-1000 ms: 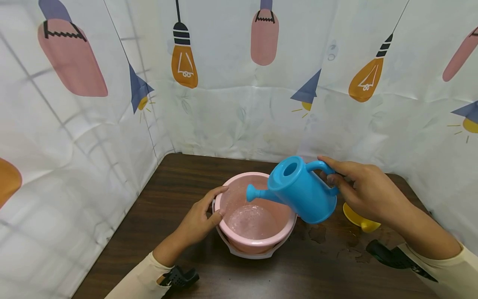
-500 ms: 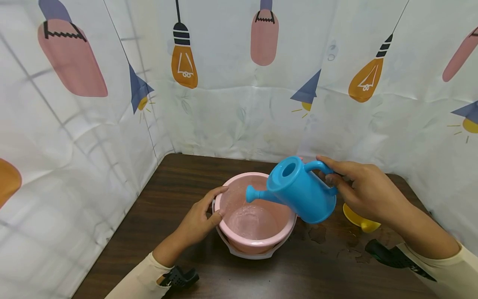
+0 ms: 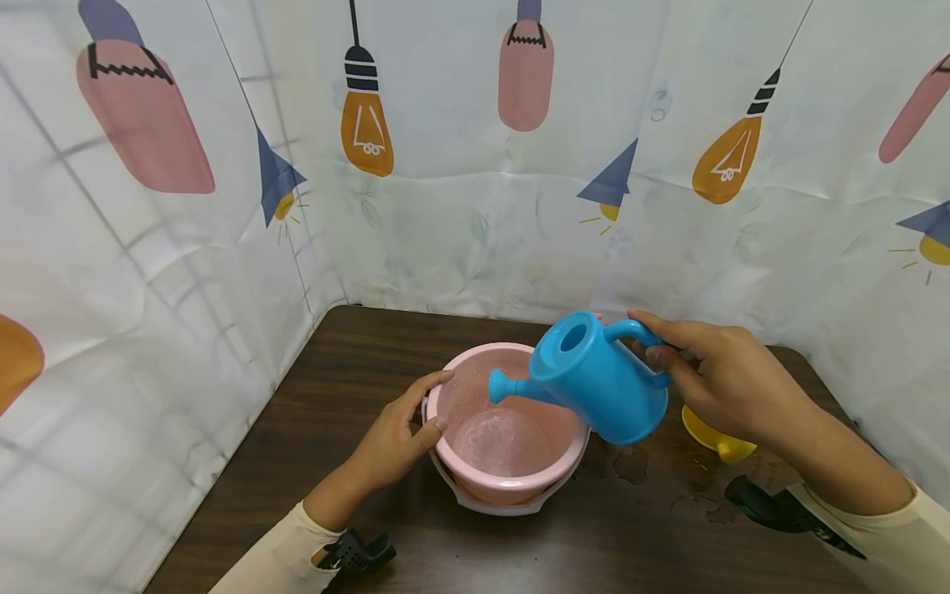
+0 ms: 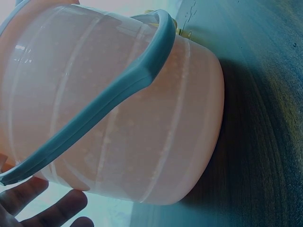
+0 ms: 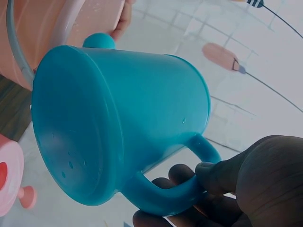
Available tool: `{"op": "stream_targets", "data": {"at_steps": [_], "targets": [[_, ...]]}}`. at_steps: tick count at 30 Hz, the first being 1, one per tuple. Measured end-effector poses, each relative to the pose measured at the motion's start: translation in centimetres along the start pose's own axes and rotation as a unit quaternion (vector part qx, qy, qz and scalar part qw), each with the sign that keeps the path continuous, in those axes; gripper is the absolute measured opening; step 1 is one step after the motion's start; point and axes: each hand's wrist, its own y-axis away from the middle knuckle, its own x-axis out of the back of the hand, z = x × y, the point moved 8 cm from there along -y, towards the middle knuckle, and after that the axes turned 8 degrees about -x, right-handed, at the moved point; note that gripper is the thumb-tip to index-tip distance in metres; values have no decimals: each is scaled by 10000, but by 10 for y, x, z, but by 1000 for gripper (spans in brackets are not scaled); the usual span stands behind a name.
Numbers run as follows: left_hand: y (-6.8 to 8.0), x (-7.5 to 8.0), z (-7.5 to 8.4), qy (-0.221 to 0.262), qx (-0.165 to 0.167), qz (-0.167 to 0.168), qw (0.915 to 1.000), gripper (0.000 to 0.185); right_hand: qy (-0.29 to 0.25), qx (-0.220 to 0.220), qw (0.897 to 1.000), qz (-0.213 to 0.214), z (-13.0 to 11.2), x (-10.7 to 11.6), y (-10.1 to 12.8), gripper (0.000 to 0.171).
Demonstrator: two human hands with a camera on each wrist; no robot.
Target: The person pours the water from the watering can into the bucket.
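A pale pink bucket (image 3: 505, 470) with a grey-white handle (image 4: 99, 111) stands on the dark wooden table. Rippled water (image 3: 499, 437) lies in its bottom. My left hand (image 3: 393, 433) holds the bucket's left rim, thumb and a fingertip at the edge; its other fingers show outside the wall in the left wrist view. My right hand (image 3: 731, 375) grips the handle of a blue watering can (image 3: 604, 384). The can is tilted left, its spout's round head over the bucket's opening. Droplets cling to its base in the right wrist view.
A yellow plastic piece (image 3: 716, 436) lies on the table beneath my right forearm. Wet patches (image 3: 629, 466) mark the wood to the bucket's right. A pink round object with a knob (image 5: 12, 175) shows in the right wrist view. A patterned curtain (image 3: 475, 206) stands behind the table.
The watering can has shifted very slightly left and stays tilted over the bucket. The ripples on the water have changed shape. My left hand has stayed at the rim.
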Motion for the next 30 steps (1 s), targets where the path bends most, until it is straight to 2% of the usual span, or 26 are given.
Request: {"op": "stream_targets", "data": {"at_steps": [30], "targets": [[-1, 0, 1, 17, 56, -14, 10000, 56, 21, 11, 10000, 88, -2, 1, -1, 55]]}}
